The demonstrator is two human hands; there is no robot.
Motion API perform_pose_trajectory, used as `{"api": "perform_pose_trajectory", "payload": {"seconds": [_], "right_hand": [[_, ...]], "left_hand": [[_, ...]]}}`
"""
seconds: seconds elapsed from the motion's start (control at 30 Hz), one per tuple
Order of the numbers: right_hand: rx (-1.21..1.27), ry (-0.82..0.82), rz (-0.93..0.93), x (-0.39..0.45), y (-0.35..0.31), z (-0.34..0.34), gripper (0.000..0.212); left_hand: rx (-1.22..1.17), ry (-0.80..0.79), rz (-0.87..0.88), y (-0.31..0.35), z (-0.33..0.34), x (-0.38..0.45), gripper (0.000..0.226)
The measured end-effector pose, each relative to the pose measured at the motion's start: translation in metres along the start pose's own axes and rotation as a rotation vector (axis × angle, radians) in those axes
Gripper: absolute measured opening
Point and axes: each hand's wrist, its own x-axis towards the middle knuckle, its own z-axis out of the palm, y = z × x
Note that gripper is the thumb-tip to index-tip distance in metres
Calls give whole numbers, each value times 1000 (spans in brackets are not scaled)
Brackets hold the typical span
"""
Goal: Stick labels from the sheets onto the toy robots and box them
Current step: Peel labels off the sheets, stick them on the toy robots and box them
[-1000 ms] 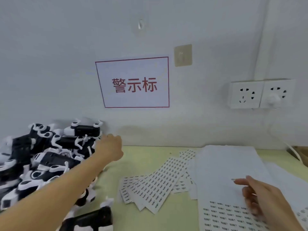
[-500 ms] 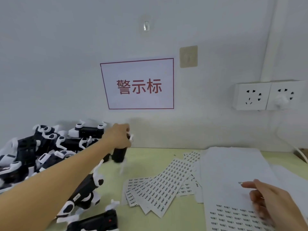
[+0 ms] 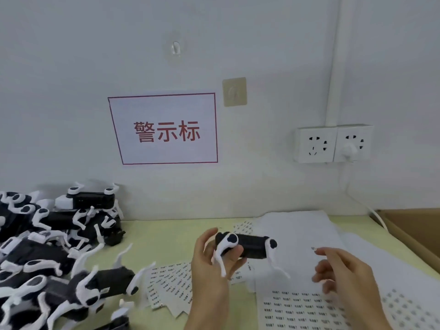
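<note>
At the far left we see a pile [image 3: 47, 246] of black toy robot dogs with white curved legs, heaped on the pale yellow-green table [image 3: 162, 239] against the wall. Just right of the pile, narrow strips [image 3: 171, 287] of small printed labels fan out flat on the table.

Our left hand [image 3: 212, 260] is raised above the strips, fingers curled around one end of a toy robot [image 3: 247, 246]. The toy is a smooth black block with glossy white hinged legs; it lies level in the air, its free end pointing toward our right hand, two thin legs hanging down.

Our right hand [image 3: 342, 275] hovers near the toy's free end, not touching it. Thumb and forefinger pinch a tiny pale label [image 3: 313, 248] at the fingertips; the other fingers curl loosely.

Under both hands lie big white sheets [image 3: 297, 306], the near part printed with rows of small labels. At the far right edge is a brown cardboard box [image 3: 414, 225]. On the wall hang a red-bordered sign [image 3: 166, 129] and two white sockets [image 3: 333, 144].
</note>
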Motion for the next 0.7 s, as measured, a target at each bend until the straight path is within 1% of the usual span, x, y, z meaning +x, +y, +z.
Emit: {"api": "perform_pose_trajectory", "payload": {"seconds": [0.03, 0.1, 0.17, 0.23, 0.3, 0.4, 0.47, 0.53, 0.63, 0.67, 0.7], "right_hand": [[16, 6, -21, -1, -1, 0, 30], [31, 23, -70, -2, 0, 3, 30], [46, 46, -123, -4, -2, 10, 25], [79, 33, -171, -10, -4, 20, 17], [80, -32, -190, -15, -4, 30, 40], [75, -158, -185, -22, -2, 48, 66], [103, -189, -155, -23, -1, 55, 79], [127, -191, -128, -23, 0, 57, 85], [175, -134, -75, -20, -1, 52, 85], [183, -100, -68, -17, 1, 48, 85], [205, -75, -58, -14, 2, 44, 85]], "left_hand": [[27, 31, -1, -8, 3, -1, 44], [219, 43, 92, -16, 9, -1, 43], [385, 0, 239, -19, 15, -3, 45], [555, -4, 409, -24, 20, -6, 51], [692, 0, 573, -30, 23, -11, 56], [811, -52, 700, -38, 27, -17, 62], [849, -119, 697, -42, 30, -20, 63], [873, -241, 654, -44, 33, -23, 60], [845, -495, 563, -47, 31, -28, 73], [811, -550, 539, -48, 30, -28, 77], [771, -573, 517, -46, 30, -29, 77]]}}
